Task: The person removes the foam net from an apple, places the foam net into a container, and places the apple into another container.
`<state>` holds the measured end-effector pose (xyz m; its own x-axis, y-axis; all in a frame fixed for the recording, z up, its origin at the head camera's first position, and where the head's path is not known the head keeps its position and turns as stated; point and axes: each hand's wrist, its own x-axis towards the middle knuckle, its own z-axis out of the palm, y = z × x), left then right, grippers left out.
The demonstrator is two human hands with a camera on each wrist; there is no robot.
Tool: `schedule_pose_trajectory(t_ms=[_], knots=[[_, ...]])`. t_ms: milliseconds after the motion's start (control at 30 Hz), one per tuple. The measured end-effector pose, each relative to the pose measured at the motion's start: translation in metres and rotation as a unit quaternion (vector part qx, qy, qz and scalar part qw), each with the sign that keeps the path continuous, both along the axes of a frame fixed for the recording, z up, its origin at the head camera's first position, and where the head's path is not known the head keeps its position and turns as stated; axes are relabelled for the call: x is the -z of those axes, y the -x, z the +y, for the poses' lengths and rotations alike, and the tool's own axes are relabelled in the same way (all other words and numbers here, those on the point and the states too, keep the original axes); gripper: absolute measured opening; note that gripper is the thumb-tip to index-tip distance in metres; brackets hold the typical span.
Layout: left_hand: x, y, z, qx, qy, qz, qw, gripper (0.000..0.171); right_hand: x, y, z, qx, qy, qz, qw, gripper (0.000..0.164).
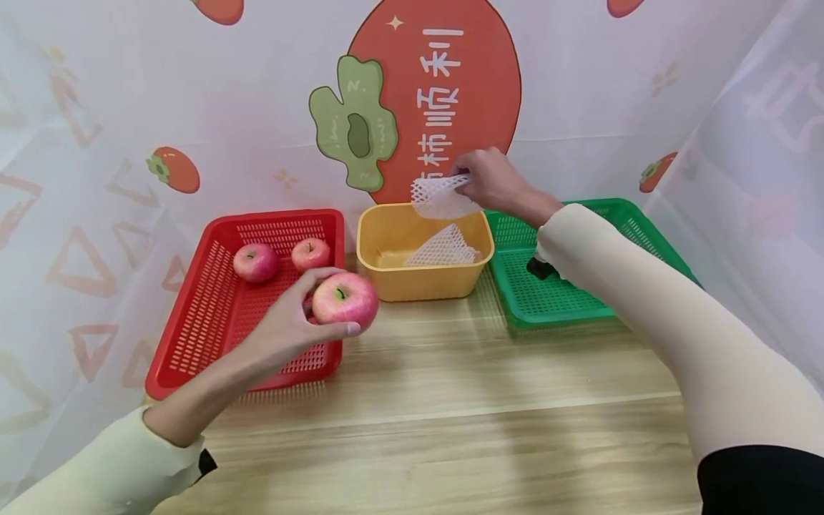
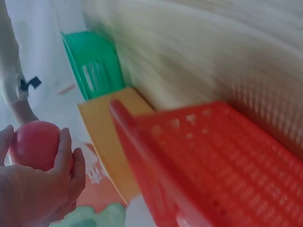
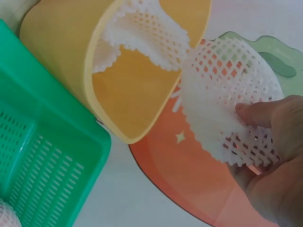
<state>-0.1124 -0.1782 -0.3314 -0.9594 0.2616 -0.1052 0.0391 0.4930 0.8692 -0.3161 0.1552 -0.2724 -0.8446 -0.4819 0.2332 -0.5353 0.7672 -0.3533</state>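
L hand (image 1: 292,311) grips an apple (image 1: 345,300), fingers & thumb curled round its sides, stem end showing up top. Apple's skin is pink-red w/ a yellowish patch nr the stem. It's held up in the air; in the head view it shows in front of the gap btwn the red basket (image 1: 193,307) & the yellow bin (image 1: 425,282). R hand (image 1: 492,175) pinches a white foam net (image 1: 444,198) btwn thumb & fingers, above the bin's back R part; the R wrist view shows the net's mesh spread, scalloped edge hanging free. 2nd net (image 1: 444,247) lies in the bin, toward its R side.

Red basket, on the L, has two more apples: one (image 1: 255,262) nr its back L, other (image 1: 310,254) nr its back R. Green basket (image 1: 560,318) sits R of the bin, partly hidden by the R sleeve (image 1: 682,322); in the R wrist view a pale netted thing (image 3: 7,217) shows in it, mostly cut off, so can't tell what's inside. Containers stand in a row on the wood-grain table (image 1: 418,415), nr a backdrop (image 1: 257,93) printed w/ orange fruit. Small black thing (image 1: 541,268) at R cuff.
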Motion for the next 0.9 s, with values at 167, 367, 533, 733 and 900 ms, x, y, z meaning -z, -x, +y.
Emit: schedule_pose_trajectory(t_ms=[167, 367, 533, 733, 900], knots=[[-0.008, 0.015, -0.024, -0.038, -0.074, -0.077, 0.9936, 0.094, 0.009, 0.005, -0.004, -0.001, 0.01, -0.007, 1.0, 0.027], [-0.01, 0.034, -0.052, -0.098, -0.199, -0.139, 0.9652, 0.079, 0.019, 0.007, -0.009, 0.002, 0.015, -0.024, 1.0, 0.025], [-0.009, 0.05, -0.074, -0.122, -0.225, -0.154, 0.9543, 0.08, 0.025, 0.008, -0.012, 0.009, 0.008, -0.033, 0.999, 0.027], [-0.004, 0.067, -0.095, -0.129, -0.19, -0.15, 0.9616, 0.072, 0.031, 0.01, -0.015, 0.002, -0.009, -0.038, 0.999, 0.029], [0.002, 0.076, -0.107, -0.131, -0.204, -0.167, 0.9557, 0.051, 0.035, 0.012, -0.016, 0.002, -0.029, -0.049, 0.998, 0.031]])
